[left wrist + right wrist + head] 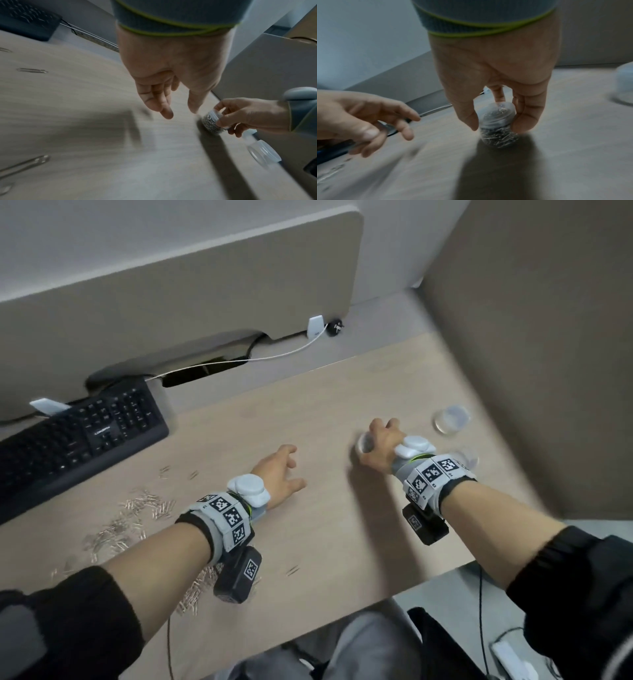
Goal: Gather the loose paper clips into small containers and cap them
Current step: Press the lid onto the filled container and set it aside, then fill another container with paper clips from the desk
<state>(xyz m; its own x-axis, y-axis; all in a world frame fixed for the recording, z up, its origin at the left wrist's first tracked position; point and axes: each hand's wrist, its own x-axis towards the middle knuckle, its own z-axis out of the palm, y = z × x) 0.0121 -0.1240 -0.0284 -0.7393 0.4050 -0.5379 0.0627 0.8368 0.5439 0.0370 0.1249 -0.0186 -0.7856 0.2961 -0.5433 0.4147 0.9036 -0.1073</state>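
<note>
Along the left edge of the desk [342, 392], in front of the black keyboard [78, 436], the loose clips [130, 522] lie strewn in a thin drift of bright wire, each a small flat loop, stiff and springy; I judge them light, slick on the smooth wood-grain top and prone to tangle, so they are better swept or pinched up in bunches than taken singly. Right of them the left hand [279, 474] hovers over the middle of the desk with fingers spread and relaxed, holding nothing. Further right, toward the far right corner, the right hand [378, 446] reaches down from above and grips a small clear jar [498, 128] by its capped top, thumb on one side and fingers on the other, with the base at or just above the desk; blur leaves contact unclear. The jar is a short, round cylinder of thin see-through plastic, packed with silvery clips, so it will likely feel heavy for its size and rigid, though the smooth wall could slip; a hold around the cap rim looks sound only if the cap is seated. Beyond the hand, near the right edge, sits another clear container [450, 419], apparently empty, light and easily knocked over.
</note>
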